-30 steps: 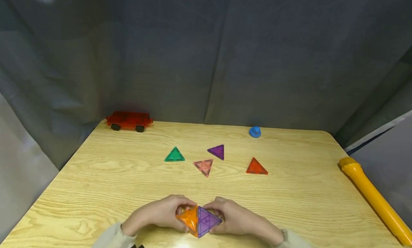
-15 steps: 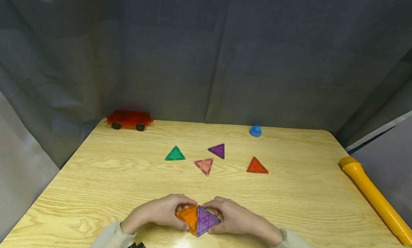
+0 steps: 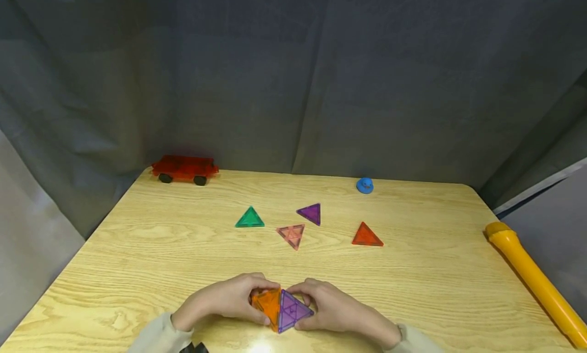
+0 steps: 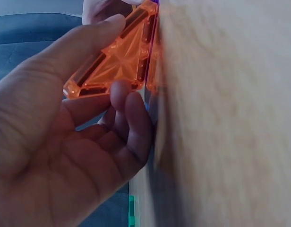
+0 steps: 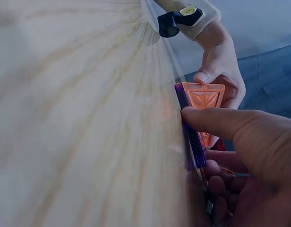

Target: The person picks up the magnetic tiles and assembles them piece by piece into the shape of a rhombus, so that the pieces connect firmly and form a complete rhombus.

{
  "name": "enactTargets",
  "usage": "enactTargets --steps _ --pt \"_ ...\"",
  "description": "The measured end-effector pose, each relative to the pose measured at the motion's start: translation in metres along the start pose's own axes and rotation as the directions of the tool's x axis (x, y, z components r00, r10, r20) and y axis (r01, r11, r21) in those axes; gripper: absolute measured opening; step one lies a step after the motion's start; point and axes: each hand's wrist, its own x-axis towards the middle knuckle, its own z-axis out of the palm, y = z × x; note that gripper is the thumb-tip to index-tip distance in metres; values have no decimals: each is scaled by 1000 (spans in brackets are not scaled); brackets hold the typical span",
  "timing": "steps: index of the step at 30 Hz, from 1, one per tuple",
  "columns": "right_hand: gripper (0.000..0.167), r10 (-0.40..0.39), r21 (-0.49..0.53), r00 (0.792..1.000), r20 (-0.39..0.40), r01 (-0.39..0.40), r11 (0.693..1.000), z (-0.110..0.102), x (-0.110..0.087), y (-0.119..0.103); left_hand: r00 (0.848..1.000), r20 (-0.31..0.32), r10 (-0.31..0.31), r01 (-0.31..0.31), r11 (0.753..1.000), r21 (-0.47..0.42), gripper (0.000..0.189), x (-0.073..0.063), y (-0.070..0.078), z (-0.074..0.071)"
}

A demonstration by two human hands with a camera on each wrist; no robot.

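At the near middle of the table, my left hand pinches an orange translucent triangular magnetic tile between thumb and fingers. In the left wrist view this orange tile stands tilted up from the tabletop. A light purple triangular magnetic tile meets its edge, forming a diamond outline from above. My right hand grips the purple tile by its sides, thumb and fingers at its edges. The right wrist view shows the purple tile low at the table surface, with the orange tile rising behind it.
Beyond the hands lie green, pink, dark purple and red triangular tiles. Along the back edge stand a red wheeled toy car base and a blue rubber duck. A yellow tube lies along the right edge.
Both hands, still holding the joined tiles, have shifted very slightly left and away from the near edge. The other objects stay in place; the head view has tilted a little.
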Motion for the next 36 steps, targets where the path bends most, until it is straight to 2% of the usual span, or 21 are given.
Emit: enactTargets --steps 11,23,27,32,36 --pt "58 -5 1 1000 -1 5 1000 0 0 -1 1000 5 -22 22 1000 -8 61 -1 1 -1" --pt "52 -8 44 999 47 6 999 -8 4 -3 999 4 -39 40 999 -15 61 0 0 -1" --pt "46 -42 27 999 -5 42 999 -12 8 -2 999 13 -45 45 999 -11 61 0 1 -1" --pt "43 -58 -66 993 -101 52 996 -18 17 -3 999 22 -49 49 999 -6 61 0 1 -2" --pt "42 -94 -127 985 -147 75 989 -22 31 -1 998 28 -51 51 999 -7 60 -1 1 -3"
